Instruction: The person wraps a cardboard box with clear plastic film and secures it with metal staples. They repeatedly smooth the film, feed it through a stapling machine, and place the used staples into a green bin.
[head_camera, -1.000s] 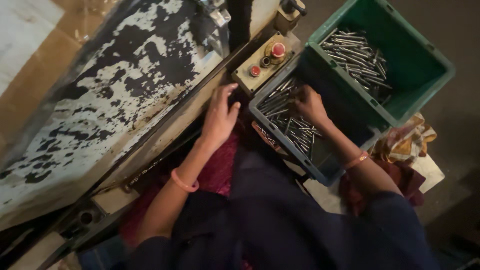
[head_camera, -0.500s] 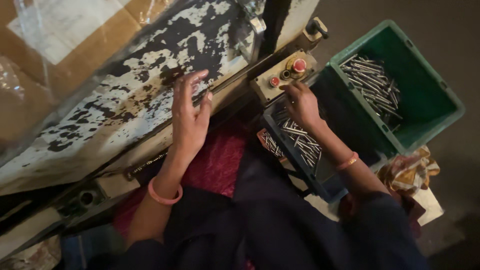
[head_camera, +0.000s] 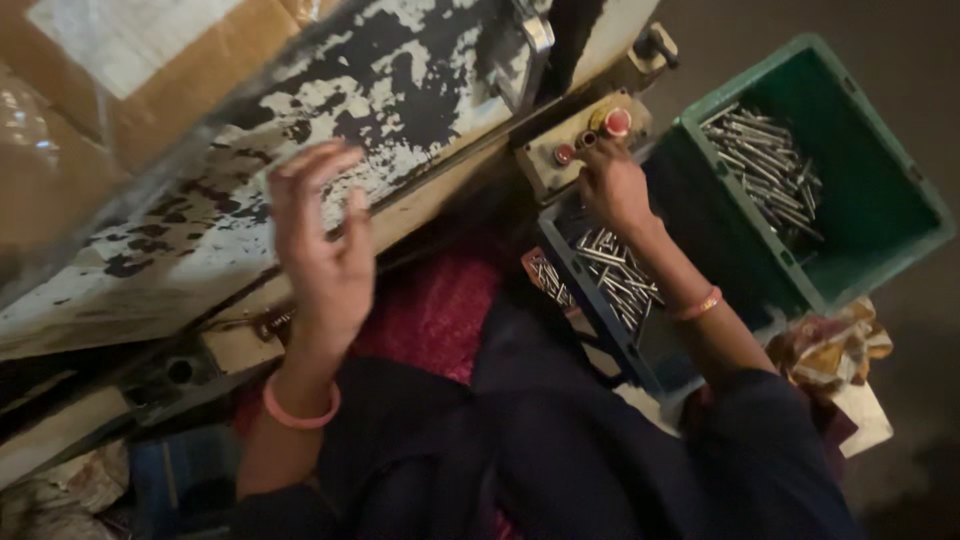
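My left hand (head_camera: 322, 255) is lifted in front of a machine panel (head_camera: 400, 90) with flaking white and black paint, fingers spread and holding nothing. My right hand (head_camera: 612, 185) reaches over a blue bin (head_camera: 598, 312) of metal pins (head_camera: 615, 272). Its fingertips are at a beige control box (head_camera: 552, 168), just below the large red button (head_camera: 617, 122). The fingers curl away from me, so I cannot see whether they hold a pin. Both wrists wear an orange bangle.
A green crate (head_camera: 905, 215) with more metal pins (head_camera: 765, 165) stands right of the blue bin. A cardboard box (head_camera: 120, 70) sits on the machine at top left. A patterned cloth (head_camera: 835, 345) lies by the crate. Red fabric (head_camera: 430, 310) covers my lap.
My left hand has swung up and left, from beside the blue bin to the painted panel. My right hand has risen out of the pins to the control box.
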